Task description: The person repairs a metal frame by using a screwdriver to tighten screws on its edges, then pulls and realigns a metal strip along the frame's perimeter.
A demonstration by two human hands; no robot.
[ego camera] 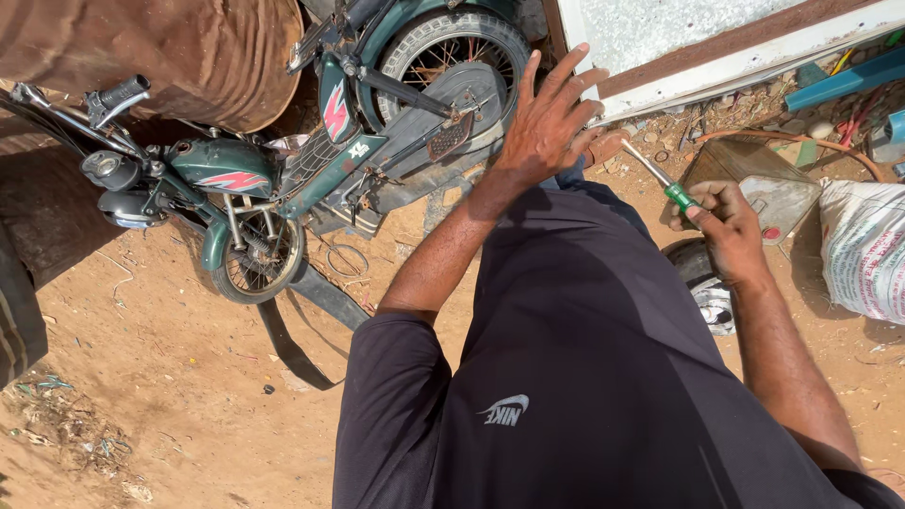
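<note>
My left hand point(549, 118) is raised with its fingers spread, holding nothing, just right of the rear wheel point(452, 52) of a green moped point(283, 170) lying on the sandy ground. My right hand point(726, 226) is closed around the green handle of a screwdriver point(660, 179), whose metal shaft points up and left toward my left hand. My dark shirt fills the lower middle of the view.
A rusty drum point(170, 47) lies behind the moped at top left. A white panel point(716, 38) leans at top right, above a tin can point(764, 179) and a white sack point(863, 250). A black strap point(302, 330) lies on the sand. Litter sits at bottom left.
</note>
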